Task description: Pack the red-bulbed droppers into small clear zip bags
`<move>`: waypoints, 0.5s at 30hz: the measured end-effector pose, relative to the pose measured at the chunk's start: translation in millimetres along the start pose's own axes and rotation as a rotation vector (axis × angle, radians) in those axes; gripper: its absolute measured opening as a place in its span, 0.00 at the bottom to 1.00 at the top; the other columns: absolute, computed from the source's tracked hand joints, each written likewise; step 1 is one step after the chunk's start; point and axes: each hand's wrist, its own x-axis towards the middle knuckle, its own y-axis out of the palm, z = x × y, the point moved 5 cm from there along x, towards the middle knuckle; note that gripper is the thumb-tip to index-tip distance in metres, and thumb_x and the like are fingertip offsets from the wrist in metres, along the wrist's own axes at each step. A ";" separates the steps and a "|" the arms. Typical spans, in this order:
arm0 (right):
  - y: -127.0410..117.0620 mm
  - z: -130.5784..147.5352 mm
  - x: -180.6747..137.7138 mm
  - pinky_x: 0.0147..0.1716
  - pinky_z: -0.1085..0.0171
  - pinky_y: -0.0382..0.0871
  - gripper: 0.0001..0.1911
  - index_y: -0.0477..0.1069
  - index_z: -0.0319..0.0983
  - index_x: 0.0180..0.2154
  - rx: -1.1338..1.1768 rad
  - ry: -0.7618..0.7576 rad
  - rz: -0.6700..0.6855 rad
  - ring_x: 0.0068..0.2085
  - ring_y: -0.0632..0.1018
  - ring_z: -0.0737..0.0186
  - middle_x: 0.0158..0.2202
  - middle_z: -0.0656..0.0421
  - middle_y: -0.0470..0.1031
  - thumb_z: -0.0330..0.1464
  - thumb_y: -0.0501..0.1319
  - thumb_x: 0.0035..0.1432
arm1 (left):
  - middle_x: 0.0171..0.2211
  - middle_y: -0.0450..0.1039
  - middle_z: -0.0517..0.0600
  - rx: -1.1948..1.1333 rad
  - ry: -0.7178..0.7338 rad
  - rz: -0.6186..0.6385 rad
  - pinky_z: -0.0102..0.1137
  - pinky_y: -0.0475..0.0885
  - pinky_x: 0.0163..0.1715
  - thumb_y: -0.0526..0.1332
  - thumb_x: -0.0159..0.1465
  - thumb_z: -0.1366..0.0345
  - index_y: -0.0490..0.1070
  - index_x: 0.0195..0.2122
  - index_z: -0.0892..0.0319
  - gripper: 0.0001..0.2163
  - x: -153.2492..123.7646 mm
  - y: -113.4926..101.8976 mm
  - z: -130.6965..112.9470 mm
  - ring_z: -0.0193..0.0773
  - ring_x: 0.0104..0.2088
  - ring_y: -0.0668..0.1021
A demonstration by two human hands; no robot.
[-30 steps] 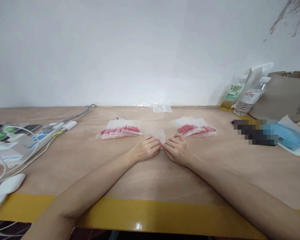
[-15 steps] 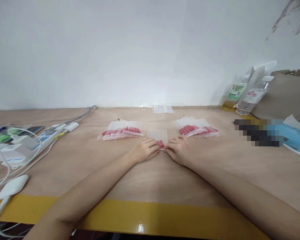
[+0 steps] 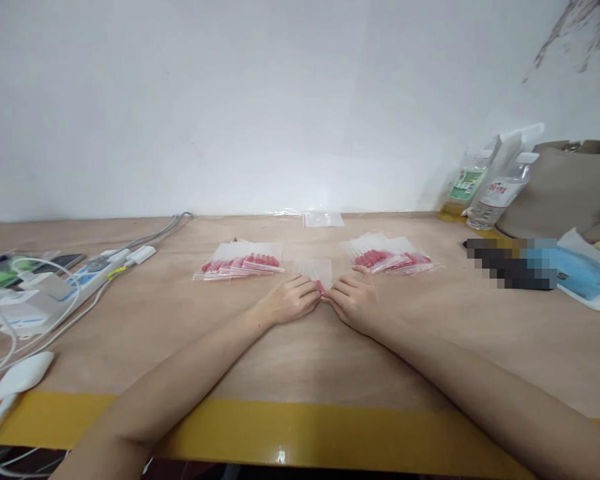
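A small clear zip bag [image 3: 312, 269] with red pieces in it lies flat on the table between my hands. My left hand [image 3: 295, 298] pinches its near edge from the left, the fingers curled. From the right, my right hand [image 3: 351, 299] pinches the same edge, its fingertips almost touching the left ones. Only a bit of red shows between the hands; the fingers cover the rest. Beyond my left hand lies a fanned stack of filled bags [image 3: 245, 259]. Another fanned stack of filled bags [image 3: 390, 253] lies beyond my right hand.
A flat clear bag [image 3: 323, 219] lies by the wall. At left are a power strip [image 3: 90, 273], white cables and a white charger [image 3: 24, 375]. Two bottles [image 3: 503, 192], a grey-beige bag [image 3: 570, 190] and a blue packet [image 3: 585, 270] are at right.
My right hand has shifted slightly left along the bag's near edge, closer to my left hand, covering more of the red pieces. The view has turned slightly.
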 end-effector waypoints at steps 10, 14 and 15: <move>-0.3 1.3 3.0 0.50 0.53 0.45 0.12 0.68 0.37 0.27 -0.037 -0.048 0.023 0.32 0.69 0.66 0.24 0.60 0.71 0.28 0.50 0.60 | 0.25 0.69 0.49 -0.025 0.023 -0.056 0.30 0.66 0.28 0.53 0.61 0.71 0.68 0.29 0.61 0.06 2.8 0.3 -1.5 0.34 0.28 0.70; 0.9 0.4 0.9 0.50 0.54 0.45 0.10 0.68 0.38 0.27 -0.003 -0.046 -0.007 0.32 0.69 0.67 0.25 0.61 0.72 0.28 0.52 0.59 | 0.27 0.70 0.50 -0.170 -0.067 -0.097 0.29 0.67 0.31 0.55 0.59 0.71 0.68 0.30 0.61 0.04 0.6 1.4 4.1 0.35 0.30 0.71; 1.2 -0.3 0.2 0.50 0.54 0.46 0.10 0.68 0.38 0.27 0.007 -0.040 -0.016 0.32 0.70 0.67 0.24 0.62 0.72 0.28 0.52 0.59 | 0.27 0.70 0.50 -0.201 -0.090 -0.109 0.29 0.68 0.31 0.55 0.59 0.71 0.68 0.30 0.61 0.03 -0.1 1.4 5.3 0.34 0.30 0.71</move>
